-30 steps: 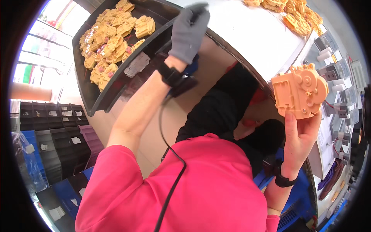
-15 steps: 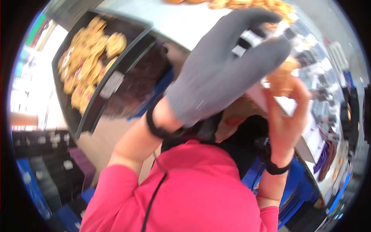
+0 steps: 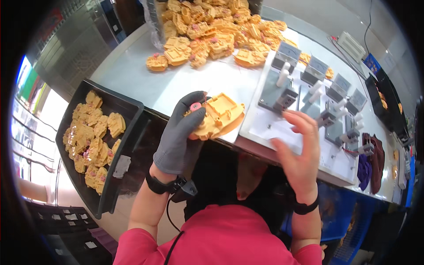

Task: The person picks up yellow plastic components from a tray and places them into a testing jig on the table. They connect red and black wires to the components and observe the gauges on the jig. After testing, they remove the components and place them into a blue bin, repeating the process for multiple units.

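My left hand (image 3: 172, 141), in a grey glove, grips a yellow-orange plastic housing (image 3: 223, 110) by its left end, over the table's front edge. The housing has a square recess facing up, and a small pinkish-red round piece (image 3: 195, 107) sits at its left end by my thumb. My bare right hand (image 3: 302, 152) is a little to the right, with thumb and fingers apart and nothing between them. Its fingertips are close to the front of a white board (image 3: 265, 132) carrying several grey meter units (image 3: 287, 55) and white upright pegs (image 3: 283, 76).
A heap of similar housings (image 3: 216, 44) covers the far part of the table (image 3: 132, 70). More lie in a black bin (image 3: 126, 141) at my left. Purple and brown cloths (image 3: 375, 163) hang at the right edge. Blue crates (image 3: 340, 216) stand below.
My hands were raised and close together at the upper right. Now they are lower and apart. The left hand has moved down and left and closed on a housing; the right has opened.
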`<state>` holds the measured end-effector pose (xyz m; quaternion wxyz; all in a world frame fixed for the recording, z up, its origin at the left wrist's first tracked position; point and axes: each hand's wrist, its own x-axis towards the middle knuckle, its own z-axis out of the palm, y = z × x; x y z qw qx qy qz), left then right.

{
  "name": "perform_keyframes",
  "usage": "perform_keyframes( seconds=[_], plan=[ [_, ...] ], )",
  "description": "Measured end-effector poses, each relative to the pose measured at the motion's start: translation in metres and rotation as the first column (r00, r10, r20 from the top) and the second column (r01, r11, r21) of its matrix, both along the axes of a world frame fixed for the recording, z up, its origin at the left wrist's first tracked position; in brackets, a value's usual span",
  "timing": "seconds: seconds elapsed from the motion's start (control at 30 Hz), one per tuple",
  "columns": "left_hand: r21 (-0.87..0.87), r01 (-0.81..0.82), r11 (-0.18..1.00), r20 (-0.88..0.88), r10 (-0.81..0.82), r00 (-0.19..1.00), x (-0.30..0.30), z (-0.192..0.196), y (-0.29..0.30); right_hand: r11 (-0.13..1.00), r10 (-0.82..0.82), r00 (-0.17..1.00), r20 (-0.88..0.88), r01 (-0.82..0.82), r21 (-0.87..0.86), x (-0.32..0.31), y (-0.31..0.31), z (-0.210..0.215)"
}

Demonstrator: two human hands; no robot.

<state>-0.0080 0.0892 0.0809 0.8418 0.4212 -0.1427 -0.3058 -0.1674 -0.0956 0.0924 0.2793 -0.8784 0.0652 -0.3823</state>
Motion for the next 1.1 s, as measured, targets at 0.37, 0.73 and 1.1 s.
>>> perform_keyframes(
  seconds=[0.37, 0.73, 1.1],
  plan=[
    [-0.241, 0.145, 0.96, -0.286, -0.213, 0.934, 0.063, -0.018, -0.02, 0.764, 0.081, 0.984, 0.159, -0.164, 0.624, 0.025, -0.021, -0.02],
    [-0.327, 0.17, 0.93, -0.455, -0.312, 0.834, 0.073, -0.022, -0.034, 0.804, 0.06, 0.992, 0.114, -0.116, 0.583, 0.024, -0.019, -0.026],
    [-0.374, 0.181, 0.91, -0.549, -0.375, 0.747, 0.077, -0.016, -0.042, 0.848, 0.046, 0.992, 0.122, -0.103, 0.519, 0.022, -0.021, -0.03]
  ],
)
